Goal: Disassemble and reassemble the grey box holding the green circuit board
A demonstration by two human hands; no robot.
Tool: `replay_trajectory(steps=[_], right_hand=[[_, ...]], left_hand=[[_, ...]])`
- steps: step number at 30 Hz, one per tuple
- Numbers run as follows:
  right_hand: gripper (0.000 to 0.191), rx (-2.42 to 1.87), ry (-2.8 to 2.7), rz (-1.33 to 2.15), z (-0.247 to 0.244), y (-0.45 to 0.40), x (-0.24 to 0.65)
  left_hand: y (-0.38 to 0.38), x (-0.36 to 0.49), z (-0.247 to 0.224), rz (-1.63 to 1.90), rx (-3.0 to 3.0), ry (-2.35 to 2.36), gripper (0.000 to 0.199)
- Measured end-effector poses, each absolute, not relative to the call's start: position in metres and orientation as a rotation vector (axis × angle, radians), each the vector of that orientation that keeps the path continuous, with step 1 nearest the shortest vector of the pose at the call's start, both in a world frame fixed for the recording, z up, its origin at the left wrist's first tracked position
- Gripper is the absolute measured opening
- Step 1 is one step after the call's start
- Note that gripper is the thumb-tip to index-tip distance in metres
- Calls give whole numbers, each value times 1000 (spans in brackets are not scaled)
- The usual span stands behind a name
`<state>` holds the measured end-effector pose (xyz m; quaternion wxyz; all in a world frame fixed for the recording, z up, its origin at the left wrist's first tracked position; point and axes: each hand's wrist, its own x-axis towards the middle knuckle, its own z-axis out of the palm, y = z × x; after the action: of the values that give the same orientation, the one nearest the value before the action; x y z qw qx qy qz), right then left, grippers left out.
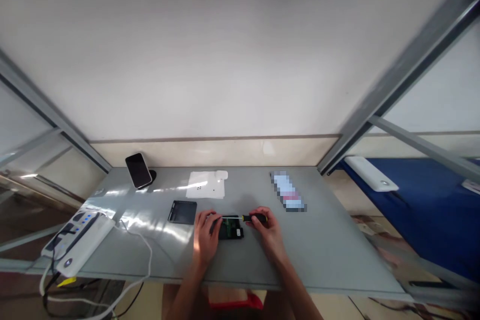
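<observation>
My right hand [268, 230] is closed around the black and yellow handle of a screwdriver [255, 218]. Its thin metal shaft lies nearly level, pointing left across an opened black electronic device [234, 234] with a green circuit board inside. My left hand [206, 234] grips the left side of this device, thumb and fingers close to the screwdriver tip; the tip itself is hidden by the fingers. Just left of that hand lies a black rectangular cover [182, 212], hollow side up.
White paper [204, 185] with a few tiny dark dots carries a small white object [221, 175]. A phone on a stand [138, 171] is at back left, a blurred-out phone [288, 191] at right. A white power strip [73, 240] with cables occupies the grey table's [318, 245] left edge.
</observation>
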<state>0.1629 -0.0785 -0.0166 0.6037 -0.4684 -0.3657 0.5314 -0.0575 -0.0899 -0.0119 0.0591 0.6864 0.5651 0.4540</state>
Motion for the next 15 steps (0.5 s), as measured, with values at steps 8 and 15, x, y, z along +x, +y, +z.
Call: replay_trajectory(steps=[8,15], right_hand=[[41,-1135,-888,1171,-15,-80,160],[46,-1166,-947,1051,6,-73,154]], left_hand=[[-88,-61,-17,1377,2135,1744,29],[-87,-62,-16,1442,2160,1730,23]])
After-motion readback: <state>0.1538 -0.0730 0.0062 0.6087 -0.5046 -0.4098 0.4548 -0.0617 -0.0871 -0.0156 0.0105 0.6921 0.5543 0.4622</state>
